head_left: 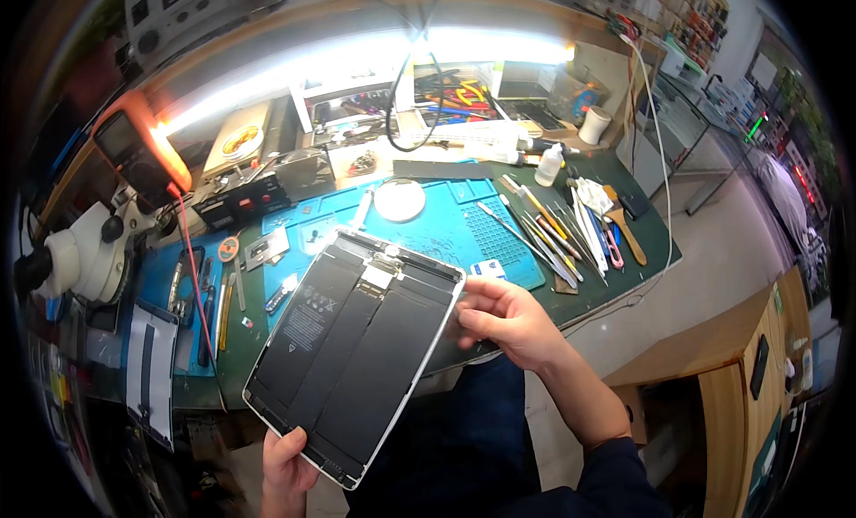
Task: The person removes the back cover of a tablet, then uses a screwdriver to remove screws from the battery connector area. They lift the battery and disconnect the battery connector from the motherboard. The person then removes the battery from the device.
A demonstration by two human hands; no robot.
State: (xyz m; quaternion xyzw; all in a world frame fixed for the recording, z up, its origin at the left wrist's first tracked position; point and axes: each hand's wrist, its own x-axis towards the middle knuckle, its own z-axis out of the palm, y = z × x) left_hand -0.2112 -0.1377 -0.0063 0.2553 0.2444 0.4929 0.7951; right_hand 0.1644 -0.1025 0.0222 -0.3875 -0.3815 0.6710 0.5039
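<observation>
An opened tablet [357, 340] is tilted above the front edge of the bench, its black battery cells and inner parts facing up inside a pale frame. My left hand [287, 464] grips its lower left end, thumb on top and the other fingers hidden underneath. Beside the tablet's upper right edge is my right hand [508, 322], loosely bent with thumb and fingers apart. Its lower fingers are blurred, and whether the fingertips touch the frame is unclear. Left of the tablet, a white-edged panel [150, 375] lies over the bench edge.
Behind the tablet, a blue work mat [446, 219] carries a round white dish [399, 201]. Tweezers, picks and brushes [557, 233] lie to the right, near a clear bottle [550, 164]. An orange multimeter [143, 143] and a white microscope [85, 255] stand left. A black cable [390, 99] hangs overhead.
</observation>
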